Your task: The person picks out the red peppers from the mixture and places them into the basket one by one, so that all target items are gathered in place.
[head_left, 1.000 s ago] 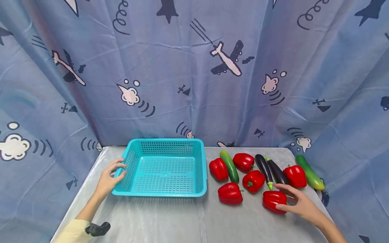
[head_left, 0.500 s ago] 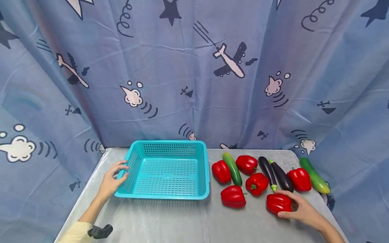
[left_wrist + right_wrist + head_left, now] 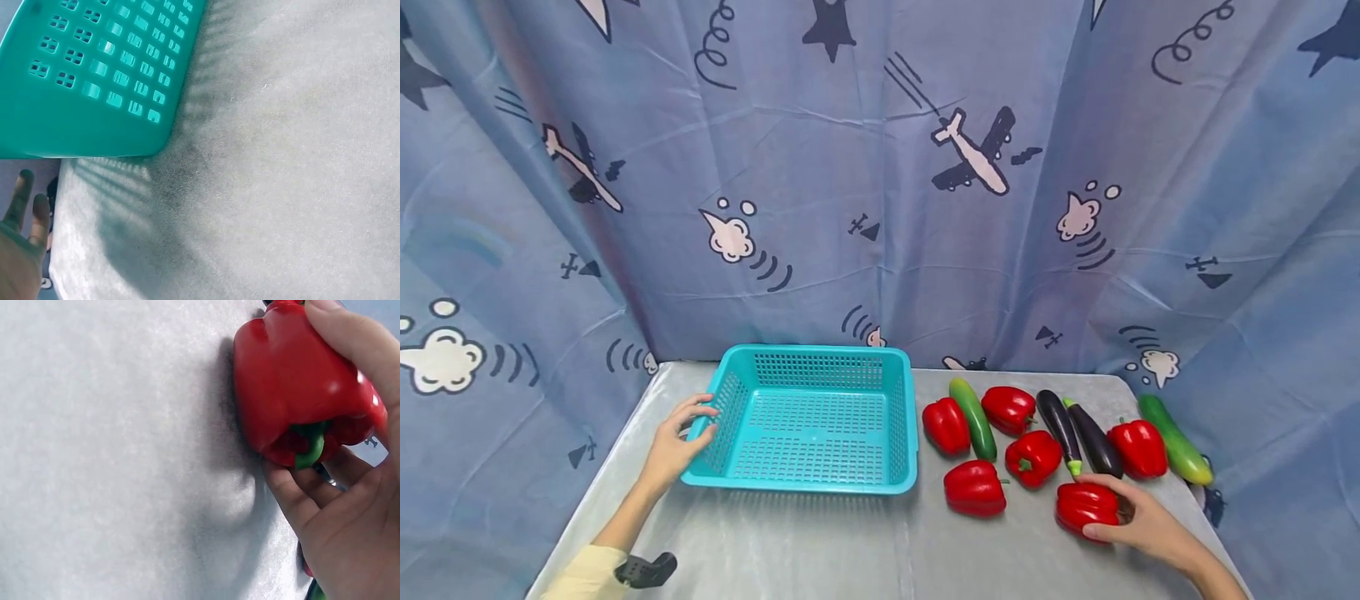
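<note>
Two hands are busy. The right hand (image 3: 1138, 518) has closed its thumb and fingers (image 3: 294, 500) round the nearest red pepper (image 3: 1085, 508), which a second ago it only touched; the pepper lies on the table (image 3: 850, 550) at five o'clock. The left hand (image 3: 676, 442), fingers lightly bent, still steadies the teal basket (image 3: 811, 479) at nine.

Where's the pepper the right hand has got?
In the head view the pepper lies on the table's near right, gripped by the right hand, just in front of the two eggplants.
</note>
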Motion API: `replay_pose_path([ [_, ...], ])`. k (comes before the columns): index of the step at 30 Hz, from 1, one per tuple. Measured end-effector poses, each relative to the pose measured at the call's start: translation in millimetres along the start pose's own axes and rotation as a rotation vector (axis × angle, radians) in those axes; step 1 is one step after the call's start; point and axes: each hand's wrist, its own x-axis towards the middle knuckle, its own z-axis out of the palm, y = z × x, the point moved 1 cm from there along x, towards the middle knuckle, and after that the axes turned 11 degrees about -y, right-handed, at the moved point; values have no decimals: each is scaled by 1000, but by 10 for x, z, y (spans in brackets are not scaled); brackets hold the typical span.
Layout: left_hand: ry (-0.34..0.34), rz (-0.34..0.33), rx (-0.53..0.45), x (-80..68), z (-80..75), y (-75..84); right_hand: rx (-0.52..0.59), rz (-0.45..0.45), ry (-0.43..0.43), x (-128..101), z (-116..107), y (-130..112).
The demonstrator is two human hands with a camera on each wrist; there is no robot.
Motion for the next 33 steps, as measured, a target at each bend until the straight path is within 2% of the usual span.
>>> replay_pose_path([
  [10,2,18,26,-48,-66,30,53,-20,5,31,-16,-88],
  [17,4,57,12,-56,-66,306,51,-81,14,9,-47,-266],
  [21,11,64,9,-42,-50,382,19,-140,49,27,-55,-372],
  [27,8,49,13,-16,-17,381,-32,-223,71,57,-81,-497],
  [33,18,48,11,-4,-16,356,53,-264,47,82,-113,-588],
])
